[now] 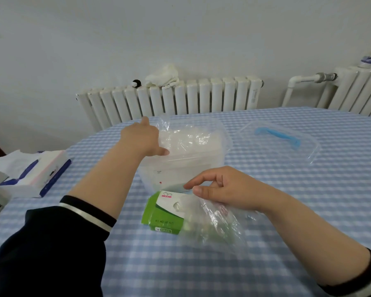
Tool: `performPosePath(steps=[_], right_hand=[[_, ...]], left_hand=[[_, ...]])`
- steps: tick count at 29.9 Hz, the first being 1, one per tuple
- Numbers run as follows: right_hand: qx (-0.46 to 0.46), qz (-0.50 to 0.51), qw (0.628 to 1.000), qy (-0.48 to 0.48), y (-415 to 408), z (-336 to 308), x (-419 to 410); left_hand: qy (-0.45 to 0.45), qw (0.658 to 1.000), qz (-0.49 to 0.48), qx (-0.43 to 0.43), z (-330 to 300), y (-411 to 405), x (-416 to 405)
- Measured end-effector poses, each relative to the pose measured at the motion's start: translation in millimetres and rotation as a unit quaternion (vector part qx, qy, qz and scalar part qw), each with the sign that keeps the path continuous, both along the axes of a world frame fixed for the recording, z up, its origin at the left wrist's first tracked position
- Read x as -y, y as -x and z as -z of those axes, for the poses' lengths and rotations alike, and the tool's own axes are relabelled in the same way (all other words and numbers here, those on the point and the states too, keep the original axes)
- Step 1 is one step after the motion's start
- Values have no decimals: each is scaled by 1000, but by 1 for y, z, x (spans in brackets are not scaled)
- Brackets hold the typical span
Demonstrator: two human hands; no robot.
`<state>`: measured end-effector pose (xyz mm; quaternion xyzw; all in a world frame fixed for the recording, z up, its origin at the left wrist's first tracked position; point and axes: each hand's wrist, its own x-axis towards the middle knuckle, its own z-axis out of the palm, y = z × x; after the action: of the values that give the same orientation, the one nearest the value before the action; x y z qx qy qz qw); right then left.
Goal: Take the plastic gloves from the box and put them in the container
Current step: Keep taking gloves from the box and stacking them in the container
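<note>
Pushing gloves down into the clear plastic container (pixel 201 166), that's the left hand (pixel 145 139), reaching over the near rim with fingers buried among the crumpled plastic gloves (pixel 189 139) already piled inside; whether those fingers grasp a glove or just press the heap, I can't tell, as the film hides them. Nearer the camera, the right hand (pixel 221 189) pinches a fresh glove (pixel 212 224) between thumb and forefinger, the film trailing down over the green and white glove box (pixel 163 213), which lies just in front of the container. So gloves sit in three places: the container, the pinch, and presumably the box. Best play here, I'd say: draw the glove straight out through the slot so only one comes, and steady the box if it starts to lift. Pack the heap low, since springy film creeps back over the rim. Off right lies the lid (pixel 281 140) with its blue handle, well apart; a tissue pack (pixel 33 174) sits left on the blue checked tablecloth (pixel 287 211).
</note>
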<state>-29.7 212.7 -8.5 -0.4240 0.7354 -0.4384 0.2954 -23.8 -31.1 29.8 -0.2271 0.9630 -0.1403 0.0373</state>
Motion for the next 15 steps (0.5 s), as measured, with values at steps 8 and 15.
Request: performPosePath(steps=[8, 15], right_hand=[[39, 91, 991, 85, 1, -4, -1], [249, 185, 894, 324, 0, -12, 2]], left_hand=[[-64, 987, 22, -144, 8, -9, 9], [-160, 795, 182, -556, 10, -37, -31]])
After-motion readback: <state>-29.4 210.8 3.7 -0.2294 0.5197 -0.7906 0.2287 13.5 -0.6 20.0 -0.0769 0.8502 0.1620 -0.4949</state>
